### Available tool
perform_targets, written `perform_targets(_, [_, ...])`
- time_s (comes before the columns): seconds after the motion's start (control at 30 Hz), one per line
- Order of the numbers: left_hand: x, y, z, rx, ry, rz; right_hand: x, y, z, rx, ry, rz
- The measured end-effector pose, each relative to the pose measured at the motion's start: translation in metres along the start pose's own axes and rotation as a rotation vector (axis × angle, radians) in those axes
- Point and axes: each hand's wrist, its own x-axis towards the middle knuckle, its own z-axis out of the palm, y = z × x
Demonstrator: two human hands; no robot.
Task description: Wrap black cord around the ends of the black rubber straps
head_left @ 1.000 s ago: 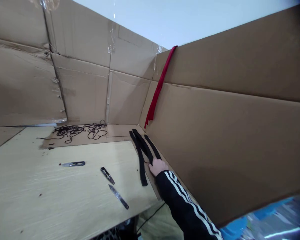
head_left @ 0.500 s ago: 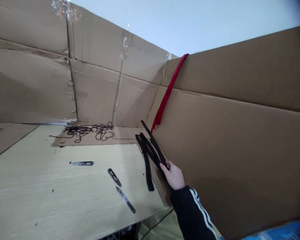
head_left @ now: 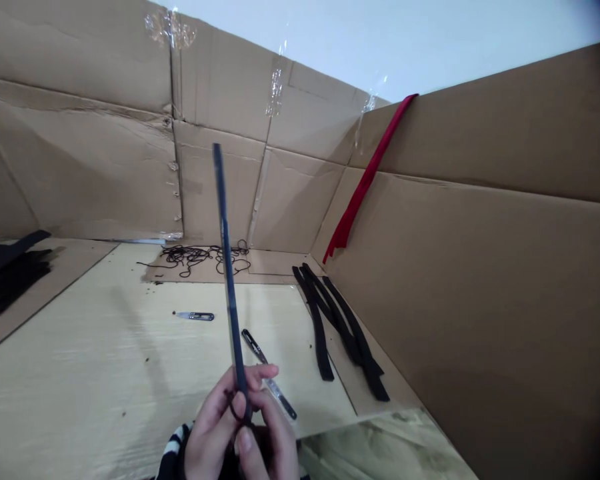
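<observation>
**Black fabric strip [head_left: 229, 267] held upright above the table**

Left hand [head_left: 211, 430] and right hand [head_left: 270, 447] close narrowly on its lower end, fingers pinching it, over a pale wood-grain tabletop [head_left: 80, 347]. Steel thread snips [head_left: 253, 347] lie just beyond. Further off are loose black strips [head_left: 337, 323], tangled black cord [head_left: 200, 259], and a red strip [head_left: 365, 180] draped on a brown cardboard wall [head_left: 480, 300].

Hands [head_left: 235, 430] cut off at bottom edge, black strip [head_left: 229, 260] lower end hidden in fingers, dark stack [head_left: 7, 277] cut off at left.
</observation>
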Motion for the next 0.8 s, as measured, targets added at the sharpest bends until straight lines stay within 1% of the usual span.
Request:
perform_targets(0.03, [0.002, 0.001, -0.003, 0.026, 0.025, 0.002, 0.004, -0.001, -0.002, -0.055, -0.042, -0.079])
perform_targets(0.1, [0.006, 0.004, -0.011, 0.093, 0.085, -0.002, 0.013, -0.003, -0.008, -0.126, -0.194, -0.193])
perform_targets(0.13, [0.008, 0.006, -0.015, 0.122, 0.11, -0.003, 0.018, -0.004, -0.012, -0.134, -0.264, -0.199])
perform_targets(0.17, [0.01, 0.008, -0.018, 0.14, 0.125, -0.005, 0.022, -0.005, -0.016, -0.122, -0.31, -0.163])
perform_targets(0.2, [0.011, 0.01, -0.021, 0.154, 0.127, -0.01, 0.026, -0.006, -0.02, -0.086, -0.332, -0.093])
perform_targets(0.3, [0.013, 0.014, -0.029, 0.219, 0.135, -0.012, 0.038, -0.014, -0.027, 0.136, -0.326, 0.154])
perform_targets(0.37, [0.012, 0.016, -0.03, 0.249, 0.151, -0.009, 0.048, -0.022, -0.029, 0.281, -0.318, 0.21])
perform_targets(0.43, [0.011, 0.019, -0.03, 0.229, 0.123, -0.003, 0.059, -0.032, -0.028, 0.354, -0.323, 0.182])
perform_targets(0.5, [0.012, 0.022, -0.028, 0.18, 0.064, 0.015, 0.07, -0.043, -0.025, 0.368, -0.342, 0.123])
perform_targets(0.53, [0.013, 0.024, -0.026, 0.156, 0.054, 0.038, 0.074, -0.048, -0.023, 0.358, -0.345, 0.089])
perform_targets(0.63, [0.016, 0.029, -0.022, 0.099, 0.088, 0.104, 0.081, -0.061, -0.012, 0.313, -0.347, 0.004])
perform_targets(0.7, [0.017, 0.031, -0.02, 0.059, 0.071, 0.094, 0.081, -0.066, -0.004, 0.354, -0.376, 0.015])
perform_targets(0.8, [0.016, 0.029, -0.02, -0.036, 0.027, 0.02, 0.077, -0.066, 0.007, 0.456, -0.415, 0.118])
